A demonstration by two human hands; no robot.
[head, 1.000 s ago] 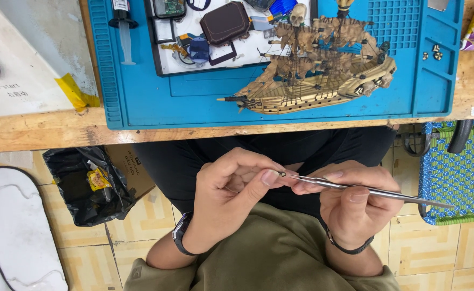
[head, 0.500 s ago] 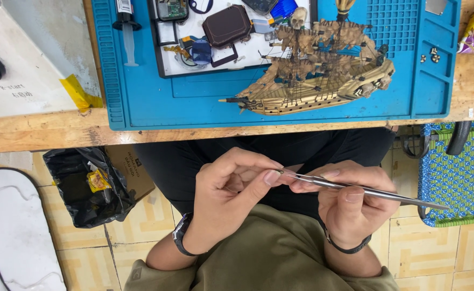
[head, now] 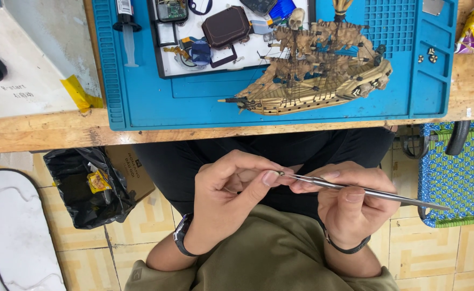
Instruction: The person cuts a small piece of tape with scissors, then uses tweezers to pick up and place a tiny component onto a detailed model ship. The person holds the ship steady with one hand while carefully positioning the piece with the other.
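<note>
Both hands are held over my lap, below the table edge. My right hand (head: pixel 350 213) grips long metal tweezers (head: pixel 366 191) that lie nearly level, points toward the left. My left hand (head: pixel 229 196), with a dark watch on its wrist, pinches thumb and forefinger together at the tweezers' points. Anything tiny between those fingers is hidden. On the blue work mat (head: pixel 140 102) above stands a brown model sailing ship (head: pixel 312 81) with masts and rigging, its bow pointing left.
A white tray (head: pixel 247 54) of small parts, a dark case and a syringe (head: pixel 126 32) lie on the mat. The wooden table edge (head: pixel 43 134) runs across. Below are a black rubbish bag (head: pixel 86 188), a blue woven chair (head: pixel 457 172) and a white board (head: pixel 5 231).
</note>
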